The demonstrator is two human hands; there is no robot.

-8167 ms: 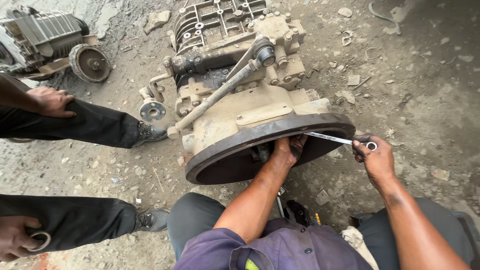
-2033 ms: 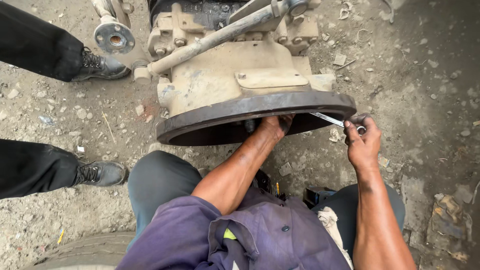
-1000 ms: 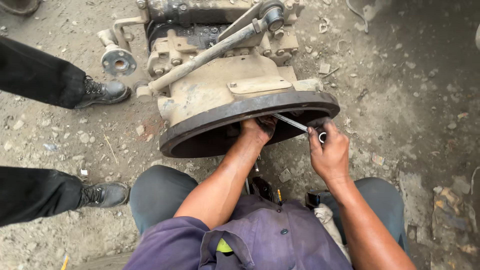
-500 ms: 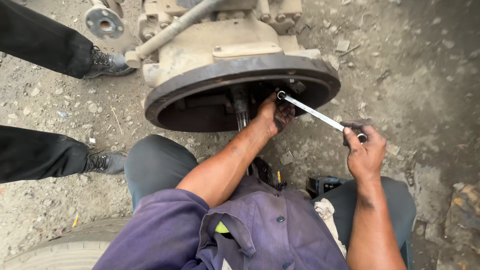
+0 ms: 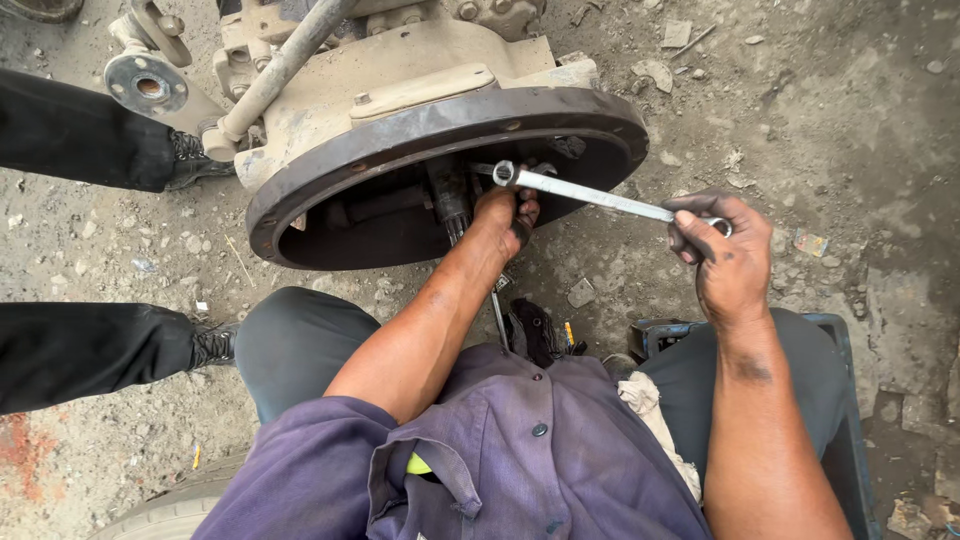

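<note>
A large, dirt-caked gearbox (image 5: 400, 110) is lying on the gravelly ground (image 5: 850, 120), its dark round bell housing (image 5: 440, 130) opening toward the person. A long lever bar (image 5: 280, 70) is slanting across its top, and a flanged fitting (image 5: 147, 87) is sticking out at its upper left. Another person's two black trouser legs and boots (image 5: 195, 345) are standing just left of the housing.

The right hand (image 5: 725, 255) is gripping the outer end of a long silver ring spanner (image 5: 600, 195), fingers (image 5: 690, 235) clenched around the handle. The spanner's ring end is sitting at the mouth of the housing, just above the left hand (image 5: 505, 215), which is reaching inside with fingers curled around a part there; what exactly they are clasping is hidden.

A black crate (image 5: 840, 400) is lying under the person's right thigh, and a pale rag (image 5: 650, 410) is resting in the lap.
</note>
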